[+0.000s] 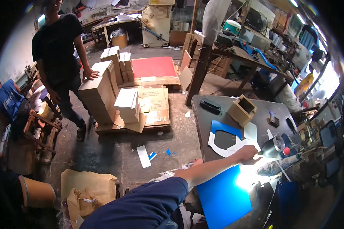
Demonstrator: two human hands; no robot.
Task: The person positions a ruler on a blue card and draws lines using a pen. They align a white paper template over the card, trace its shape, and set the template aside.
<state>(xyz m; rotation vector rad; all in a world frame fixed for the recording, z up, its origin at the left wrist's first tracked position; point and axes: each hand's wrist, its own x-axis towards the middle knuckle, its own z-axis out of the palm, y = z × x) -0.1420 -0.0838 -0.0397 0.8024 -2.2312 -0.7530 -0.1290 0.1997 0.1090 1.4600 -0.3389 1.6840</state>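
My left arm, in a dark blue sleeve, reaches across to the right over the dark table. My left hand (247,153) is closed beside a metal lamp (272,146) with a red knob; glare hides what its fingers hold, if anything. Under the forearm a glossy blue sheet (221,200) hangs over the table's near side, brightly lit at its right. Just beyond the hand lie a curved white cut-out (219,148) and another blue piece (223,127). My right hand does not show.
On the table (202,145) stand a wooden box (242,110), a black tray (210,106) and a small container (273,120). Machinery is at right. A person (59,49) touches stacked cartons (99,95) on a pallet. Scraps (143,156) and brown paper (88,181) lie on the floor.
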